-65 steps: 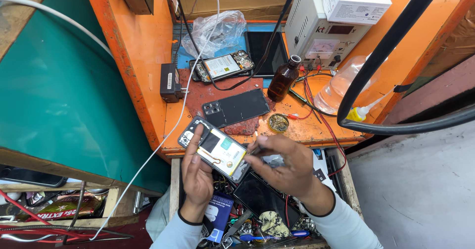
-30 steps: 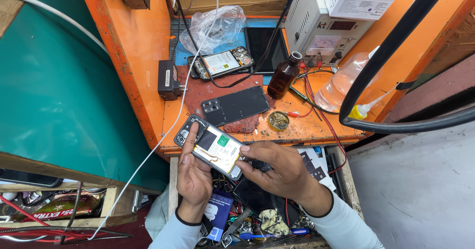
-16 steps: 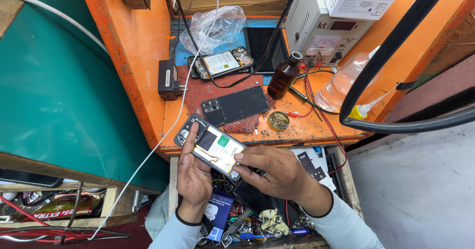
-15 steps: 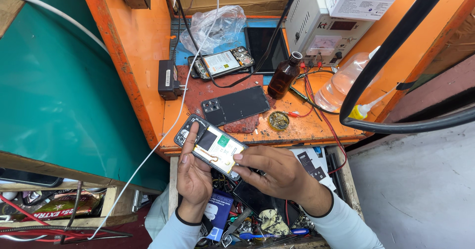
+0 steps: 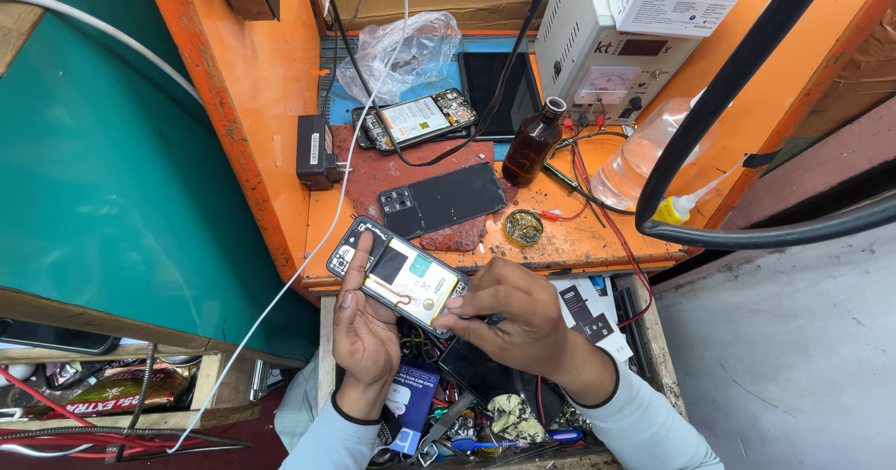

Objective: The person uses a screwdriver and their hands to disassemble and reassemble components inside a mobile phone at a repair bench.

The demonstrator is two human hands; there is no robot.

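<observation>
While the left hand (image 5: 366, 335) cradles the opened smartphone (image 5: 397, 274) from beneath, fingers wrapped along its near edge and thumb up the side, the right hand (image 5: 509, 316) comes in over the phone's lower end, fingertips pinched together on something small and dark there; whether that is a tool tip or a part cannot be told from this view. The phone sits tilted in the air just off the front edge of the orange workbench (image 5: 597, 237), its back off, battery and gold-coloured flex exposed. On the bench behind lie a black back cover (image 5: 443, 199) near the front edge, a second opened phone (image 5: 415, 120) farther back, a brown glass bottle (image 5: 532, 143) and a small tin of flux or paste (image 5: 523, 227). Good practice here, by the look of it: keep the supporting hand steady and flat, keep the pinch light, work close to the connector end, and avoid levering against the battery.
</observation>
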